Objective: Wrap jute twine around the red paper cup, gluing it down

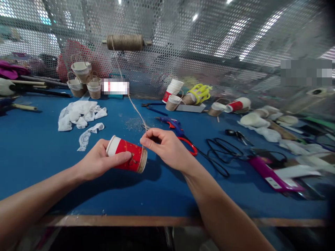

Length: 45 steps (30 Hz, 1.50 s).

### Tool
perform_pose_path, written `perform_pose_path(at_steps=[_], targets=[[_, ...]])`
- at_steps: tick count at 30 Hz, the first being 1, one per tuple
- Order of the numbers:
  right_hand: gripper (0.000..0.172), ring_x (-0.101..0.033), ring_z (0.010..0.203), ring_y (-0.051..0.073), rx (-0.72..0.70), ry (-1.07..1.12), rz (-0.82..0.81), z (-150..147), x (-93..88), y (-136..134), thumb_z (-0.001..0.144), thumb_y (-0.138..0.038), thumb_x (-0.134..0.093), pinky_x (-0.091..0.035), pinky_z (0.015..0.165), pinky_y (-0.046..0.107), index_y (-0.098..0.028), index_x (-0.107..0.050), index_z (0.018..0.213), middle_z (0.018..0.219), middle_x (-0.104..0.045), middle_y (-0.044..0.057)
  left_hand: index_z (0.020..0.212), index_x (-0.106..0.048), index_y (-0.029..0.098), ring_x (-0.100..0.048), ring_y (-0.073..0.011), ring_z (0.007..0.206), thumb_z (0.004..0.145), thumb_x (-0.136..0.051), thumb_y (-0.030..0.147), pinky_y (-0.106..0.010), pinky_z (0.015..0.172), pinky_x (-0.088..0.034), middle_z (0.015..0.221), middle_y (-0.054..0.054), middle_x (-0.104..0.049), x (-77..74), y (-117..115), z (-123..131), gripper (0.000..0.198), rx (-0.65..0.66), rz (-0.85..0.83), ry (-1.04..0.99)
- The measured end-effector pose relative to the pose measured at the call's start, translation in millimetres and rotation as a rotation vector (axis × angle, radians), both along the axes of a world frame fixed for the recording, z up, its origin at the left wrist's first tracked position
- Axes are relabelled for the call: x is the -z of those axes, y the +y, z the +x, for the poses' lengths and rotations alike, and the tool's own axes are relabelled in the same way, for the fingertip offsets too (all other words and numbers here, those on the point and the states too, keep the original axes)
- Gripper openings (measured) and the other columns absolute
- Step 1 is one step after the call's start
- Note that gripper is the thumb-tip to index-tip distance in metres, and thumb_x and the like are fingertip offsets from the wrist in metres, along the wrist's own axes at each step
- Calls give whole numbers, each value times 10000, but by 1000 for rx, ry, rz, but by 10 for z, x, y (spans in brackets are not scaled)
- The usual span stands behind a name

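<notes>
Tilted on its side above the blue table, a red and white paper cup (125,151) is gripped by my left hand (102,158), thumb across the printed side. Several turns of brown twine (142,161) circle the cup's right end. My right hand (163,146) pinches the twine (136,109) between thumb and fingertips, just above that wound end. From there the strand runs up to a twine spool (125,42) mounted on a bar at the perforated metal screen.
Left of centre lie white lace strips (78,113). Behind the right hand rest a blue glue gun (171,123), red-handled scissors (190,144) and pliers (154,108). Twine-covered cups (95,90) stand at the back left. A black cable (217,153) and purple power strip (274,174) are at right.
</notes>
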State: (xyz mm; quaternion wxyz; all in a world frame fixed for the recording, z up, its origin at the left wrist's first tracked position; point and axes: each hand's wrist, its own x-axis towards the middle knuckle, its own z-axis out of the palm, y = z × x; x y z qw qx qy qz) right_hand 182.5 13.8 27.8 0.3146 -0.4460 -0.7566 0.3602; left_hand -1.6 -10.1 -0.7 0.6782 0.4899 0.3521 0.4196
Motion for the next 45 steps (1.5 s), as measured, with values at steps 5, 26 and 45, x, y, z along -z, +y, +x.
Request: perform_pose_path(at_steps=[5,26,45], targets=[[186,-427,562,90,-8,26,-74,-4,1,-2,764,-317,-562,-346,534,238,-150,-565,681,629,-531,-17,561,-700,157,-497,-35,416,616,-678,74,-99,421,-403,482,36,-633,-41,-24,-8,102,-11,34,22],[114,-520,593,105,69,30,114,-124,84,-132,755,-262,-553,-453,558,250,-178,-483,723,680,-542,-4,671,-677,113,-609,-111,518,652,-682,217,-187,540,-472,586,-21,-691,31,104,5,105,-283,-158,-32],[129,-469,551,92,118,-35,271,-225,205,-177,663,-117,-496,-419,528,244,-206,-404,677,656,-481,-27,709,-689,104,-609,-123,539,663,-657,233,-207,548,-470,635,-45,-705,62,100,44,140,-339,-68,73]])
